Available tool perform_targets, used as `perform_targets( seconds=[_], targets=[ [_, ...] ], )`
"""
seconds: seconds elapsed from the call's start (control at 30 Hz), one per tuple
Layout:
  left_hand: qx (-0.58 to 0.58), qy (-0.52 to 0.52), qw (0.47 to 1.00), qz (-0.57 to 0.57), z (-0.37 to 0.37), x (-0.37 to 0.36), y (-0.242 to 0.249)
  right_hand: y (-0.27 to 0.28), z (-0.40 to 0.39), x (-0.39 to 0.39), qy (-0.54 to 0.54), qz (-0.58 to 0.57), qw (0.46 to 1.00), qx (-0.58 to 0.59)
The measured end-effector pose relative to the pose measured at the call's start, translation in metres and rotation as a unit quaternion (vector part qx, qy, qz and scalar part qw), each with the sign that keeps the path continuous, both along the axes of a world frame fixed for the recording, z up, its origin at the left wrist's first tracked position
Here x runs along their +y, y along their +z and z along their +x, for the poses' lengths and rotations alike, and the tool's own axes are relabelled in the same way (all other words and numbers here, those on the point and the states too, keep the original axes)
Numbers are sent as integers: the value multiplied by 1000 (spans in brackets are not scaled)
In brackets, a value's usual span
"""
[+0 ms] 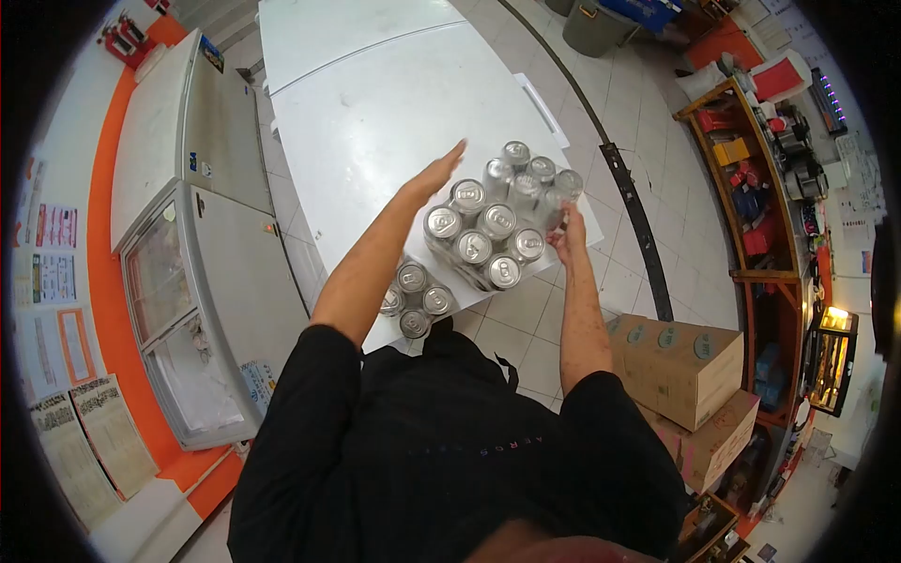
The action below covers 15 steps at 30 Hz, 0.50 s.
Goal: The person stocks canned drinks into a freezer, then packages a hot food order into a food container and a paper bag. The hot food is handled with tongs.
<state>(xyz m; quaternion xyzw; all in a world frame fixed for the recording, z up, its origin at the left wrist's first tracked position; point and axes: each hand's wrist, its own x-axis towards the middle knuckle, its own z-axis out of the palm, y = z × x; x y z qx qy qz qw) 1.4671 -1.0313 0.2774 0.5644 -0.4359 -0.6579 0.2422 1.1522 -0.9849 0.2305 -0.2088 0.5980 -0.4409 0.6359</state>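
"By the near right corner of the table (357, 141) stands the larger cluster of cans (473, 247), silver tops up. How do our hands lie around it?"

"Our left hand (438, 175) is raised over the table, left of the cluster, fingers stretched out nearly straight with nothing in them. Our right hand (570, 236) is at the other side, towards the table's right edge, its fingers partly bent. We can't tell whether they press on the outer cans or only stand beside them."

"And the smaller group of cans (437, 299)?"

"Those sit at the near edge, left of the larger cluster, four tops showing. Neither of our hands is on them."

"What would make for good handling?"

"We'd judge that two palms facing each other, low on the cans' sides, would steady the cluster better than fingertips at the rims. Light, even pressure seems wise: the walls look thin, and the cluster could split between its rows. With the front cans so close to the near edge, any push ought to run inward. A careless nudge at that corner might send one onto the floor (522, 314)."
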Motion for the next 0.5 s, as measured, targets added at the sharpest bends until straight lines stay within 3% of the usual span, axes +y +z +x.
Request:
perform_targets(
  seconds=[0.1,0.17,0.2,0.23,0.3,0.37,0.4,0.43,0.5],
  targets=[
    [-25,-37,996,82,18,38,-22,-9,5,21,3,3,999,37],
    [-36,-55,990,124,30,53,-34,12,18,49,-6,-6,1000,-6],
    [-32,-71,989,123,30,54,-42,-4,21,63,-81,28,993,83],
    [-28,-87,989,115,29,52,-46,-5,27,78,-72,28,994,83],
    [-36,-73,990,114,22,48,-66,-3,52,109,-55,128,986,-88],
    [-2,-132,978,-163,21,35,-118,10,93,125,-72,95,988,-94],
    [-190,-231,935,-191,29,25,-99,19,106,126,-97,57,988,-104],
    [-192,-226,936,-190,29,30,-60,26,109,124,-92,58,989,-104],
    [-99,-84,989,67,20,52,8,38,115,125,-89,22,991,-100]
  ],
)
